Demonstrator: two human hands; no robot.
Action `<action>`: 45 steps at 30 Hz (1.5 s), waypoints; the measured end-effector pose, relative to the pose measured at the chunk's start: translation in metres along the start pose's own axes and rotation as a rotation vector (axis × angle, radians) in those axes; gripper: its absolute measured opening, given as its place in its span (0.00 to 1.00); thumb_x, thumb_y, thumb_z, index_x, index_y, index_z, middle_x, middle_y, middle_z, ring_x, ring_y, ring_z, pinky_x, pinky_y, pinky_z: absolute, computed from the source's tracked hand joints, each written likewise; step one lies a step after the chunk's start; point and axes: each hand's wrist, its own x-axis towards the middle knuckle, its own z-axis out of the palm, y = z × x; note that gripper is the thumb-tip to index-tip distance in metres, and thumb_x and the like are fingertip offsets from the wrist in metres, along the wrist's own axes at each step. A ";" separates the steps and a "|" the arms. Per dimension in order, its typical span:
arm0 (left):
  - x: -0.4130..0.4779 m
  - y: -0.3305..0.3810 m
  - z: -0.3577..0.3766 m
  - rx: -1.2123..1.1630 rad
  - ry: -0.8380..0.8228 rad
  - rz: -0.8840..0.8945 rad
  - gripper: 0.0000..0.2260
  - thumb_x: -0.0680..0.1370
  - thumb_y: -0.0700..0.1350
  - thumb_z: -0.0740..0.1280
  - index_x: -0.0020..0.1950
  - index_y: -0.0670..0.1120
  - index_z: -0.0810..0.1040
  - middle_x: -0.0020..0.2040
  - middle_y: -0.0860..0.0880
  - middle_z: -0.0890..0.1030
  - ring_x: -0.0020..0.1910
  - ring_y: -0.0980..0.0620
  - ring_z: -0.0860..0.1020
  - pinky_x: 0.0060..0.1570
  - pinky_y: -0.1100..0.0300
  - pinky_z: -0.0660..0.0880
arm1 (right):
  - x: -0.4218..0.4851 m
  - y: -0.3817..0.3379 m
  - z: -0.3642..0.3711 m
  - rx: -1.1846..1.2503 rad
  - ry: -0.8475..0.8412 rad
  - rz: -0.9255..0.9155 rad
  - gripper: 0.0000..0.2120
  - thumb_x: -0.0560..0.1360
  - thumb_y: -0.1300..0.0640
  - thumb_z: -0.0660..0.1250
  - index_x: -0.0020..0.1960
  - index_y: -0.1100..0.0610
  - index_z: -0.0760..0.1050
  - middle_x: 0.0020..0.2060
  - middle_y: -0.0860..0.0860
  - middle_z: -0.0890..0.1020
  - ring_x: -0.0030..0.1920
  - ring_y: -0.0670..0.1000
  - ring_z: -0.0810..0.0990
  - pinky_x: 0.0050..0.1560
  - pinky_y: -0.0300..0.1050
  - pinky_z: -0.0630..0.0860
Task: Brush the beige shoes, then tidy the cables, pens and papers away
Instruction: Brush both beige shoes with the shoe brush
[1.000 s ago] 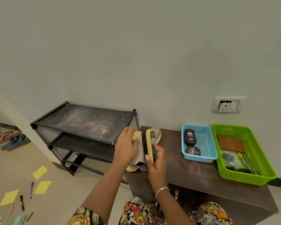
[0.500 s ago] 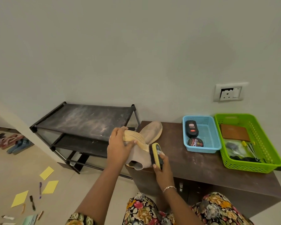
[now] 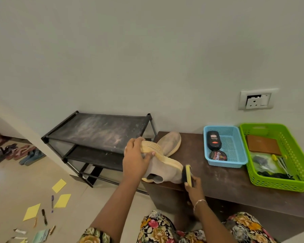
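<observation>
Cabinet top (image 3: 226, 186): dark wood against a plain wall; the work sat at its left front corner.
Left hand (image 3: 135, 160): fingers and thumb were clamped round the sole's upper end, holding the beige shoe (image 3: 165, 170) tilted, sole up.
Right hand (image 3: 194, 185): fingers were wrapped round the yellow-backed brush (image 3: 188, 174), bristles touching the shoe's lower end.
Technique: short strokes away from the gripping hand; a slack left clamp would likely let the shoe twist.
Second shoe (image 3: 170, 142): lay near the left rear corner.
Floor (image 3: 16, 181): yellow papers (image 3: 59, 185) and pens (image 3: 52, 203) lay scattered, not yet tidied.
</observation>
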 end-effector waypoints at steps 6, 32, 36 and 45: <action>0.002 0.003 0.002 0.036 -0.012 0.017 0.23 0.74 0.52 0.68 0.67 0.51 0.66 0.69 0.51 0.65 0.66 0.49 0.66 0.58 0.53 0.70 | 0.012 0.002 0.005 0.103 0.033 0.084 0.14 0.79 0.60 0.58 0.62 0.49 0.62 0.55 0.53 0.69 0.52 0.55 0.69 0.40 0.43 0.69; -0.019 0.041 -0.030 0.928 -0.303 0.747 0.35 0.77 0.40 0.63 0.75 0.52 0.44 0.76 0.39 0.48 0.72 0.38 0.57 0.70 0.43 0.57 | -0.044 -0.024 -0.027 0.048 -0.018 0.256 0.08 0.79 0.57 0.59 0.58 0.52 0.66 0.44 0.55 0.69 0.40 0.53 0.66 0.35 0.45 0.69; -0.018 0.035 -0.036 1.001 -0.296 0.859 0.31 0.78 0.40 0.61 0.75 0.47 0.46 0.77 0.43 0.45 0.76 0.41 0.45 0.73 0.40 0.42 | -0.051 -0.024 -0.028 0.072 -0.026 0.252 0.06 0.79 0.57 0.59 0.56 0.52 0.67 0.42 0.55 0.70 0.40 0.54 0.67 0.35 0.45 0.68; -0.019 0.002 -0.042 0.752 -0.322 0.753 0.30 0.70 0.58 0.68 0.68 0.48 0.64 0.67 0.49 0.70 0.71 0.51 0.63 0.71 0.48 0.31 | -0.054 -0.024 -0.031 0.081 -0.017 0.262 0.08 0.79 0.58 0.60 0.57 0.52 0.67 0.42 0.55 0.68 0.40 0.56 0.67 0.36 0.49 0.71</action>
